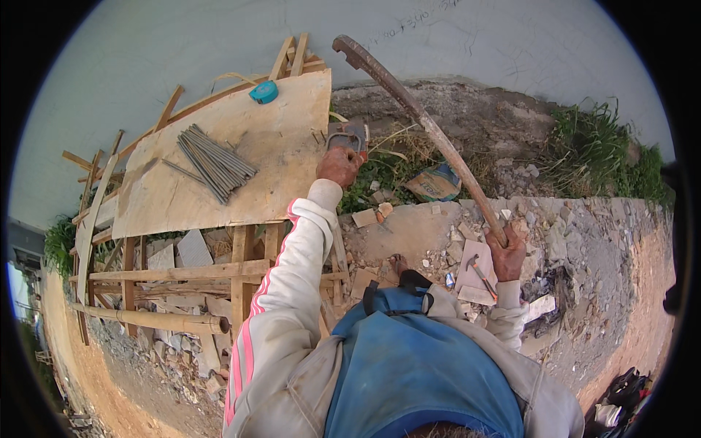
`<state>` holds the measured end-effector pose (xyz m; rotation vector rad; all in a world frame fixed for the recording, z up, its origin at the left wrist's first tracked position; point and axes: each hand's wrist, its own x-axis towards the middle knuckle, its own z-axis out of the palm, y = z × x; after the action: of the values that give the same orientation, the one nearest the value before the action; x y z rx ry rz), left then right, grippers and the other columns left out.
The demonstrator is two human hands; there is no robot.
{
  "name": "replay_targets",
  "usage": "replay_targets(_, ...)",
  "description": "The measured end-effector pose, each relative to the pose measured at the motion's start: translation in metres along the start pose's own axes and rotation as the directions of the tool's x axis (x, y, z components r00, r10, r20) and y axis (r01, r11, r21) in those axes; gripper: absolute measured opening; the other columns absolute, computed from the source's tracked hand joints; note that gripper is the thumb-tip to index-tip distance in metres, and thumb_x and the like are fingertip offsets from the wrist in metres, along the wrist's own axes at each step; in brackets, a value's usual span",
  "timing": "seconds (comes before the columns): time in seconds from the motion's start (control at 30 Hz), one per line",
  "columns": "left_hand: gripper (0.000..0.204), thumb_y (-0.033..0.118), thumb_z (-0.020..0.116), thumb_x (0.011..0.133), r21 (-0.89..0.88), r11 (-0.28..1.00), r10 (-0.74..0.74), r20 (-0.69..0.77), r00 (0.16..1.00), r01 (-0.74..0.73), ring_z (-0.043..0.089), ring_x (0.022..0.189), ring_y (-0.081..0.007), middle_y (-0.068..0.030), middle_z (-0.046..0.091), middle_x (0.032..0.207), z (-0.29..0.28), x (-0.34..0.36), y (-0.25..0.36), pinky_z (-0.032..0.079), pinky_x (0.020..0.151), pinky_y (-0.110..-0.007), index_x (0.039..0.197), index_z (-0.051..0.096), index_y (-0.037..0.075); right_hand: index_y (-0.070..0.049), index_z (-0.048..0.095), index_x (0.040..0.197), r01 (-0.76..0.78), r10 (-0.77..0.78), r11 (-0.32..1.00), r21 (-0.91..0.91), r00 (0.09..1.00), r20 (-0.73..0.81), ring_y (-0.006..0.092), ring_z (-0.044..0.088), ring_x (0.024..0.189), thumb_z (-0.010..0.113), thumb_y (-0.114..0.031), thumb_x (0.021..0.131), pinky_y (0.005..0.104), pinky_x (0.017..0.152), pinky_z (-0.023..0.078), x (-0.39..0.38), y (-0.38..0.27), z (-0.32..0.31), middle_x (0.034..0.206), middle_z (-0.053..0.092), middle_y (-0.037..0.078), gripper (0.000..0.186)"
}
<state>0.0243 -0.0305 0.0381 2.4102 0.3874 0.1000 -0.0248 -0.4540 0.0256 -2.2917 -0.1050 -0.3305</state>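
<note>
My left hand [339, 166] is closed at the right edge of a plywood sheet, on a U-shaped bent metal rod [343, 136]. The rod lies over a rusty metal plate [358, 131] with short pegs beside it. My fingers partly hide the rod. Low on the right, my right hand [506, 250] wraps round the lower end of a long rusty bending bar [431, 128]. Its notched head points up and left, well above the plate. On the plywood [285, 182] lie a bundle of straight steel rods [212, 162] and a blue tape measure [263, 92].
A timber frame [241, 270] carries the plywood, with a bamboo pole [175, 320] low on it. A hammer [482, 274] lies on a tile [467, 255] below my right hand. Rubble, a crumpled sack [436, 182] and weeds [595, 146] line the pale wall [526, 44].
</note>
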Motion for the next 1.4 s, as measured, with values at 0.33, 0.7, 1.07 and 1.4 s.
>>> replay_targets(0.33, 0.022, 0.011, 0.063, 0.09, -0.825, 0.563, 0.051, -0.023, 0.998, -0.048, 0.061, 0.064, -0.0079, -0.0057, 0.071, 0.081, -0.032, -0.036, 0.028, 0.046, 0.053, -0.025, 0.111, 0.061, 0.004, -0.004, 0.065, 0.106, -0.316, -0.104, 0.7, 0.64, 0.842, 0.53, 0.0077, 0.05, 0.072, 0.071, -0.034, 0.096, 0.027, 0.062, 0.045, 0.046, -0.044, 0.121, 0.079, 0.057, -0.003, 0.032)
replay_targets(0.7, 0.02, 0.011, 0.064, 0.092, -0.888, 0.44, -0.031, -0.161, 0.986, -0.131, 0.064, 0.07, -0.013, -0.0082, 0.071, 0.091, -0.008, -0.057, 0.016, 0.054, 0.066, -0.028, 0.112, 0.058, 0.008, 0.002, 0.061, 0.122, -0.504, -0.296, 0.681, 0.531, 0.473, 0.83, 0.0101, 0.06, 0.067, 0.066, -0.027, 0.099, 0.0253, 0.06, 0.051, 0.122, -0.095, 0.2, 0.08, 0.064, 0.004, 0.037)
replay_targets(1.07, 0.018, 0.021, 0.064, 0.096, -0.91, 0.397, -0.417, -0.295, 0.86, -0.12, 0.062, 0.067, -0.0099, -0.0033, 0.068, 0.089, -0.009, -0.037, 0.002, 0.05, 0.062, -0.025, 0.106, 0.063, 0.006, -0.001, 0.062, 0.087, -0.229, -0.351, 0.827, 0.513, 0.504, 0.789, 0.0081, 0.047, 0.052, 0.07, -0.021, 0.095, 0.0285, 0.048, 0.037, 0.182, -0.118, 0.201, 0.061, 0.055, -0.001, 0.023)
replay_targets(1.4, 0.027, 0.03, 0.062, 0.094, -0.539, 0.822, -0.47, -0.46, 0.754, 0.184, 0.059, 0.058, -0.0202, -0.0061, 0.062, 0.066, -0.009, -0.019, -0.008, 0.049, 0.058, -0.034, 0.086, 0.066, 0.005, 0.0, 0.069, 0.09, 0.154, -0.491, 0.856, 0.494, 0.541, 0.682, 0.0163, 0.057, 0.055, 0.07, -0.034, 0.093, 0.0364, 0.056, 0.046, 0.22, -0.12, 0.202, 0.06, 0.058, 0.007, 0.034)
